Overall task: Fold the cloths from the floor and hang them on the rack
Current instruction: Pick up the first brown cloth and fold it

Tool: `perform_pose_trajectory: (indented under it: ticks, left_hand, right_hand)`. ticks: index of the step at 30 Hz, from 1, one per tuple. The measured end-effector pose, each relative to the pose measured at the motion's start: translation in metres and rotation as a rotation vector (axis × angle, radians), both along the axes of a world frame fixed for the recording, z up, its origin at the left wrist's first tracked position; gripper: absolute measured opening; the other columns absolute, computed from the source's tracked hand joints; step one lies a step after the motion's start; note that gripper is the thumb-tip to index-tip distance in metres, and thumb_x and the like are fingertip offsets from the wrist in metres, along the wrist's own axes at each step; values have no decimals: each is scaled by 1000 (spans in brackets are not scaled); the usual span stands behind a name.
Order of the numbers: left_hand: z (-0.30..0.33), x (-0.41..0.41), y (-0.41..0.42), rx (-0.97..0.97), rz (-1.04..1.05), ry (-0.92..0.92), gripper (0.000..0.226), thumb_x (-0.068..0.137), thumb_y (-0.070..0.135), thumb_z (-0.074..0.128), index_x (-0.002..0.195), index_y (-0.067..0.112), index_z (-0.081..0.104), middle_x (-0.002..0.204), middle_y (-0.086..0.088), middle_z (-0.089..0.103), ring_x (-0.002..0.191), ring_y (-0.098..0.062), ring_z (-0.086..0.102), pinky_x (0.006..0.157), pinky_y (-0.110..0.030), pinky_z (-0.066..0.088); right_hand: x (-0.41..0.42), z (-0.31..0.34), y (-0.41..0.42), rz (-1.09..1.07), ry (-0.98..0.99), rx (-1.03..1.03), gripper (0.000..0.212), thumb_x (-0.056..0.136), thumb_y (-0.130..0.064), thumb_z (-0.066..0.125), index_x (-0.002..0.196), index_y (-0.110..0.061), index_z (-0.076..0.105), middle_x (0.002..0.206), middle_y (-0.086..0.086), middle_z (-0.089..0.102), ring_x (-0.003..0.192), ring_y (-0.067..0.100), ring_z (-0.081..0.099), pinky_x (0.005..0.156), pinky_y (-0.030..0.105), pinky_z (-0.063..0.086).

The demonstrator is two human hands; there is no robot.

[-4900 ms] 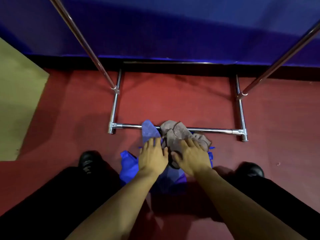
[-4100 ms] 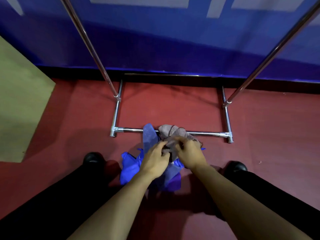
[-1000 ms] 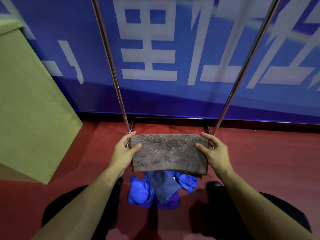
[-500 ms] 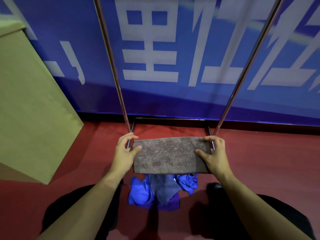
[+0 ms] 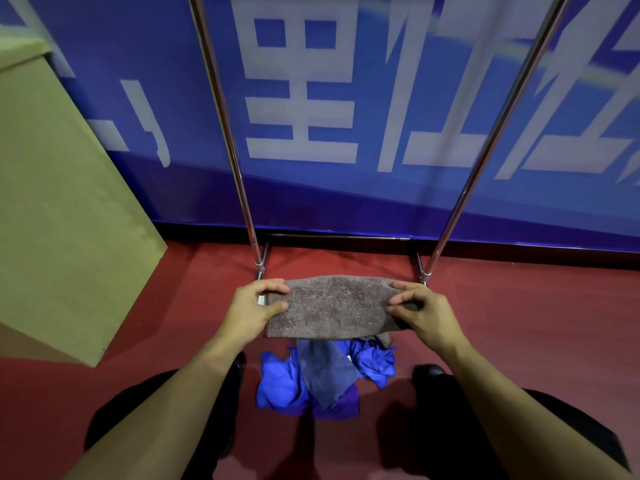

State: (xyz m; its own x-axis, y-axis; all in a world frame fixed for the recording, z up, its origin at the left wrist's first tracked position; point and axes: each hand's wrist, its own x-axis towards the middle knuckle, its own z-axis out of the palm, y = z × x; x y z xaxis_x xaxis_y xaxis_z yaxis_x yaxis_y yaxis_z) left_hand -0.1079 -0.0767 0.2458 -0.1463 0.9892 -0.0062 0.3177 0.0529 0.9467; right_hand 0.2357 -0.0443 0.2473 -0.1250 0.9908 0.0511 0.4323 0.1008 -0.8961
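A folded brown-grey terry cloth (image 5: 329,308) is held in the air at the centre of the frame, stretched out flat as a wide band between the two hands. The left hand (image 5: 251,311) pinches its left end, thumb on the top face and fingers curled over the far edge. The right hand (image 5: 424,315) pinches the right end, thumb and fingertips closed on the top layer, with a loose corner of the cloth sagging just beneath it. Both bare forearms reach in from the lower corners of the frame.

Directly below the cloth, on the red floor (image 5: 519,323), lies a heap of blue and grey cloths (image 5: 318,379), bunched and unfolded, between two black shoes, the left one (image 5: 239,367) and the right one (image 5: 429,370), above dark trouser legs.

Beyond the held cloth stands the chrome rack (image 5: 239,161): its two uprights rise from the floor towards the top of the frame, leaning apart, and its low base bars show behind the cloth's far edge. The rack's top rail is out of view. Behind it a blue banner with large white characters (image 5: 301,98) fills the upper frame. An olive-brown cardboard box (image 5: 59,220) occupies the left side
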Motion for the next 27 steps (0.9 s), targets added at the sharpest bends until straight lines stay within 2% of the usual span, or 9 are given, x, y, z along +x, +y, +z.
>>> perform_pose_trajectory:
  ticks: [3, 5, 10, 13, 16, 18, 20, 23, 27]
  left_hand:
    - [-3, -5, 1, 11, -34, 59, 40, 74, -7, 81, 69, 33, 79, 117, 4, 70, 110, -4, 65, 96, -14, 45]
    - [-3, -9, 1, -18, -82, 120, 43, 80, -12, 72, 66, 28, 80, 121, 6, 67, 109, -3, 64, 86, -7, 47]
    - [-11, -15, -1, -81, -220, 321, 54, 90, -17, 52, 77, 25, 84, 126, 9, 62, 106, -5, 62, 74, -3, 43]
    - [-16, -15, -1, -97, -263, 354, 68, 92, -17, 49, 78, 41, 81, 125, 10, 60, 99, -5, 61, 74, -3, 41]
    - [-21, -14, -2, -98, -297, 355, 77, 94, -15, 47, 82, 56, 75, 117, 13, 59, 97, -6, 61, 78, -8, 44]
    - [-19, -12, -4, -100, -313, 368, 74, 95, -13, 47, 86, 55, 74, 111, 12, 60, 94, -3, 61, 79, -9, 45]
    - [-14, -10, -6, -93, -310, 363, 58, 96, -5, 52, 94, 48, 74, 107, 10, 62, 95, -2, 61, 79, -9, 45]
    - [-4, -6, -8, -93, -285, 333, 21, 89, 21, 75, 98, 39, 76, 104, 10, 65, 95, 0, 61, 83, -10, 41]
    - [-4, -5, -9, -108, -226, 300, 29, 69, 37, 90, 91, 40, 72, 103, 10, 66, 99, 2, 61, 90, -18, 44]
  right_hand:
    - [4, 0, 1, 39, -51, -15, 18, 74, -1, 84, 70, -17, 76, 117, -3, 66, 108, -2, 62, 90, 0, 38]
    - [7, -1, 2, 68, -96, -24, 22, 76, 1, 81, 69, -19, 77, 117, -3, 66, 107, -4, 62, 90, 1, 39]
    - [13, -2, 3, 143, -112, -93, 43, 82, 9, 71, 70, -32, 79, 116, -2, 66, 106, -1, 63, 83, 11, 50]
    - [13, -4, 2, 162, -158, -72, 51, 85, 3, 72, 71, -45, 78, 108, -6, 68, 100, -1, 65, 93, 13, 46]
    - [10, -1, -1, 180, -189, -85, 41, 86, -2, 73, 80, -42, 77, 102, 0, 70, 93, 4, 66, 92, 16, 48]
    - [9, 0, -2, 190, -223, -98, 37, 85, -2, 73, 82, -38, 76, 100, 1, 69, 91, 4, 65, 89, 16, 48]
    - [8, 1, -2, 184, -231, -125, 30, 83, -5, 77, 83, -35, 77, 100, 1, 70, 90, 3, 65, 84, 10, 46]
    - [5, 3, -4, 140, -187, -183, 16, 75, -16, 86, 82, -28, 78, 98, 2, 70, 83, 6, 67, 74, 7, 46]
    - [3, -2, -4, 97, -206, -138, 25, 61, -34, 94, 75, -28, 74, 83, 3, 71, 71, 10, 59, 65, 15, 47]
